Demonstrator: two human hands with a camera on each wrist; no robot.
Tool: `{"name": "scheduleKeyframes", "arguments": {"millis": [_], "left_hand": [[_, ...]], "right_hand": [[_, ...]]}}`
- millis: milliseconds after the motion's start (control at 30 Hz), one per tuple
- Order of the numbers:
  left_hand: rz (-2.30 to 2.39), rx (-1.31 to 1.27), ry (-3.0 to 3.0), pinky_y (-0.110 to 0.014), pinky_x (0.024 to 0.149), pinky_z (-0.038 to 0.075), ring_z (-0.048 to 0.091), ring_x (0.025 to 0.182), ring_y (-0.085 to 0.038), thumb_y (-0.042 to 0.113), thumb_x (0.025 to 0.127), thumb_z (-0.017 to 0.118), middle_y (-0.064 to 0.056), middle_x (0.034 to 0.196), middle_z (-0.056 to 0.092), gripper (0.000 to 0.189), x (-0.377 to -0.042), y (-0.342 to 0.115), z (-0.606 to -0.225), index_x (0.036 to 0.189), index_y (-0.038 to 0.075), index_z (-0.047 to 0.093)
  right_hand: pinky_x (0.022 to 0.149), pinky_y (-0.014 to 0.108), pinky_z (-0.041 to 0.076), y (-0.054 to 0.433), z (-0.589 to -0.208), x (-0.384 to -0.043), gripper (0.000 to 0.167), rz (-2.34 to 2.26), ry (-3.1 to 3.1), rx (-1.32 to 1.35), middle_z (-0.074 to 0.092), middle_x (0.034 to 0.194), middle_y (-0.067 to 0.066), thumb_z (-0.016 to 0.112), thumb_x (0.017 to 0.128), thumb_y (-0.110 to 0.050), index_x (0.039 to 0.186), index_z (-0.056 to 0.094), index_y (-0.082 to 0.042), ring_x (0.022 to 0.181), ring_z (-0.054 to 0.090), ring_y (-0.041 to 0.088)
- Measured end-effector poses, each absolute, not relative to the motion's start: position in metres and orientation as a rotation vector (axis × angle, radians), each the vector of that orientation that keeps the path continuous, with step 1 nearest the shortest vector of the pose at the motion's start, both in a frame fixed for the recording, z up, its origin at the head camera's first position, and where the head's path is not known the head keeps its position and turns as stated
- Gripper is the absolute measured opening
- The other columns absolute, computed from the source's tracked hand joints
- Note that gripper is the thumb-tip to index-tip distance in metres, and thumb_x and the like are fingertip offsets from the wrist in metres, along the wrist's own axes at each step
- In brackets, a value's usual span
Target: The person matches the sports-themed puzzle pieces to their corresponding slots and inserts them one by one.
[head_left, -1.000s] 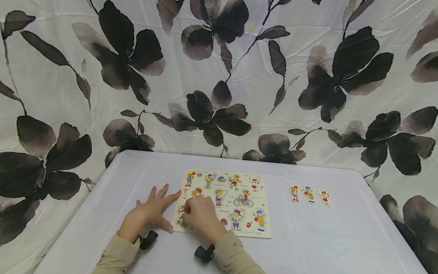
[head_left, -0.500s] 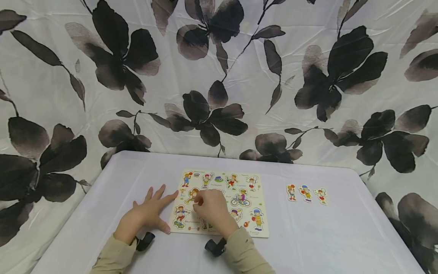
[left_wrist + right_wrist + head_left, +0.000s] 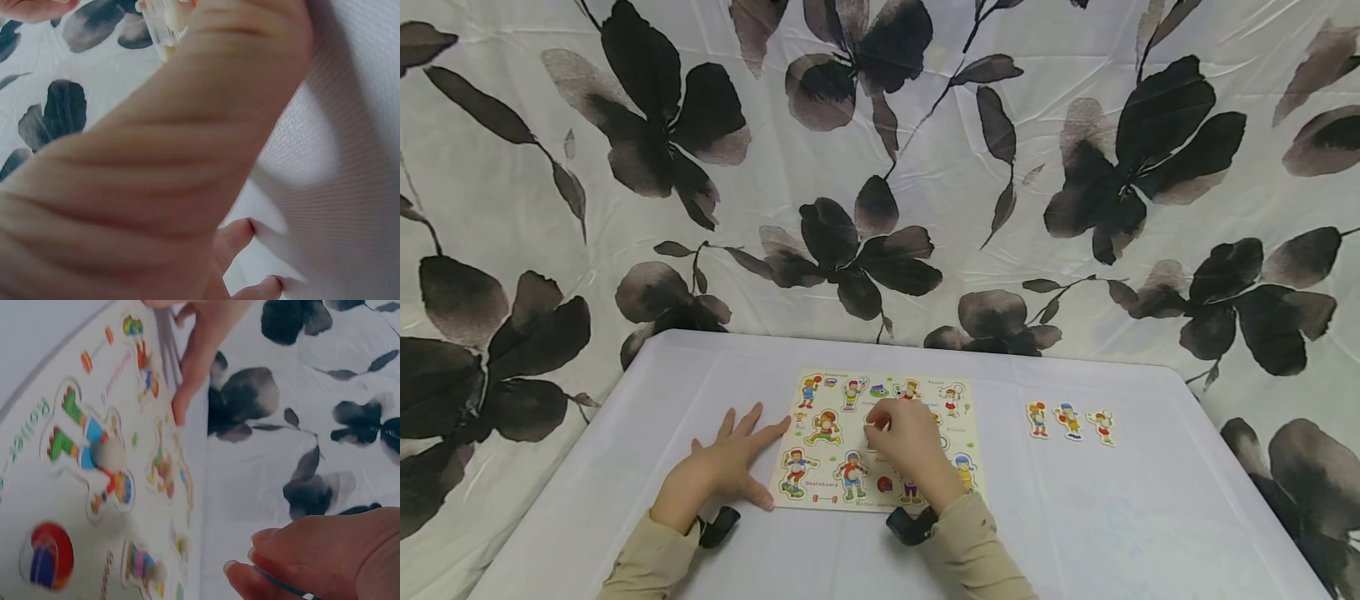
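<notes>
A cream puzzle board [image 3: 850, 505] with sports-figure pieces lies on the table. My left hand [image 3: 718, 467] is spread flat on the cloth at its left edge, fingertips near or touching the board. My right hand [image 3: 910, 442] hovers over the middle of the board, fingers loosely curled; I see nothing between them in the right wrist view. It hides the baseball figure and part of the cyclist. The roller skater piece [image 3: 100, 450] with its knob sits in its recess, and the runner [image 3: 824, 427] is uncovered. The left wrist view mostly shows the wrist and palm.
Three loose figure pieces stand in a row to the right of the board: a basketball player [image 3: 1037, 420], a table tennis player [image 3: 1068, 422] and a tennis player [image 3: 1103, 427]. A white cloth covers the table [image 3: 1112, 517]. Behind it hangs a floral curtain [image 3: 865, 167].
My right hand has moved rightward from the board's lower left to its middle, uncovering the skateboarder, roller skater and runner. My left hand stays at the left edge. The view has shifted slightly.
</notes>
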State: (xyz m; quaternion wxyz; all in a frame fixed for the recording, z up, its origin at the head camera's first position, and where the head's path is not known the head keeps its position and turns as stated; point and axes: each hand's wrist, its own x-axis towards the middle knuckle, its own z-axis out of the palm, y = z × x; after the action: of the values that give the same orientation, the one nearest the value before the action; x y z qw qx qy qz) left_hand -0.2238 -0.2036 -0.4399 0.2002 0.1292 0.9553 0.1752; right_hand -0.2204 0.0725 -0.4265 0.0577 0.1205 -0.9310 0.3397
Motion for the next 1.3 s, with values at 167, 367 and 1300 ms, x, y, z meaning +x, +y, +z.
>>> {"name": "scheduleKeyframes", "arguments": {"millis": [167, 367, 1300], "left_hand": [[0.491, 0.359, 2.663, -0.089, 0.091, 0.002, -0.004, 0.143, -0.058, 0.046, 0.048, 0.091, -0.026, 0.162, 0.008, 0.123, -0.224, -0.204, -0.439, 0.155, 0.022, 0.036], [0.493, 0.354, 2.663, -0.089, 0.091, 0.001, -0.004, 0.143, -0.058, 0.047, 0.047, 0.091, -0.026, 0.162, 0.008, 0.123, -0.224, -0.204, -0.440, 0.155, 0.023, 0.036], [0.499, 0.348, 2.654, -0.089, 0.091, 0.000, -0.004, 0.143, -0.058, 0.048, 0.047, 0.091, -0.026, 0.162, 0.007, 0.124, -0.226, -0.205, -0.443, 0.155, 0.024, 0.036]], "right_hand": [[0.057, 0.024, 0.043, 0.091, -0.424, -0.223, 0.004, 1.024, -2.814, 0.297, 0.065, 0.072, -0.005, 0.075, 0.084, -0.014, 0.084, 0.075, -0.010, 0.065, 0.052, 0.010], [0.060, 0.028, 0.045, 0.114, -0.420, -0.226, 0.006, 1.052, -2.793, 0.208, 0.065, 0.074, -0.004, 0.076, 0.084, -0.014, 0.085, 0.075, -0.008, 0.067, 0.053, 0.012], [0.066, 0.033, 0.047, 0.220, -0.421, -0.238, 0.010, 1.009, -2.770, -0.182, 0.068, 0.077, 0.006, 0.070, 0.085, -0.010, 0.090, 0.075, -0.003, 0.075, 0.060, 0.023]]}}
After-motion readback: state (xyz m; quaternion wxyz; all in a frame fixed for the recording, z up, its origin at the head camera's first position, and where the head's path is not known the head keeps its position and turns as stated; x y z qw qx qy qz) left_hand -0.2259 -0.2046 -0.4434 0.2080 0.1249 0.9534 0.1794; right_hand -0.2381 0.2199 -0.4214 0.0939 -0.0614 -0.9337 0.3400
